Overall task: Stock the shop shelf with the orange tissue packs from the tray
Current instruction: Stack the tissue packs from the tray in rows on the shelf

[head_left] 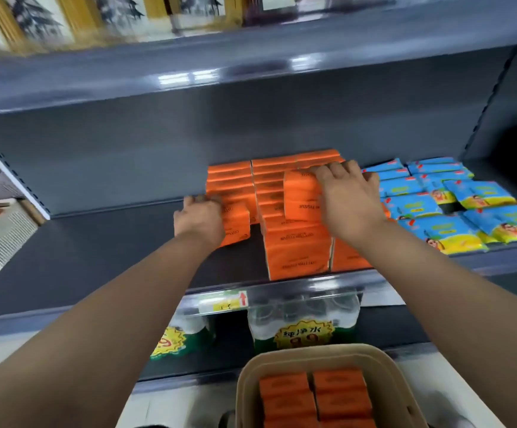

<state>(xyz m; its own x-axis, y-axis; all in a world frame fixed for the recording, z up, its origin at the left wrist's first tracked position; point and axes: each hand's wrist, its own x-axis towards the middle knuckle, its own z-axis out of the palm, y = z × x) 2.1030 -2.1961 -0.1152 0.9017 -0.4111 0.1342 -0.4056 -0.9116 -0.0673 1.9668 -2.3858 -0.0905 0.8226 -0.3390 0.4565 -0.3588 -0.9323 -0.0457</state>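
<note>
Orange tissue packs [295, 251] stand stacked in rows on the grey shop shelf [106, 251]. My left hand [200, 220] grips one orange pack [237, 225] at the left side of the stack, low on the shelf floor. My right hand [348, 199] holds another orange pack [300, 196] on top of the stack, fingers curled over its upper edge. Below, a tan tray [251, 375] holds several more orange packs [315, 396] in two columns.
Blue and yellow wet-wipe packs [454, 208] fill the shelf right of the orange stack. The shelf's left half is bare grey board. Bottled water packs [303, 322] sit on the lower shelf behind a price strip [223, 304]. An upper shelf [251, 66] overhangs.
</note>
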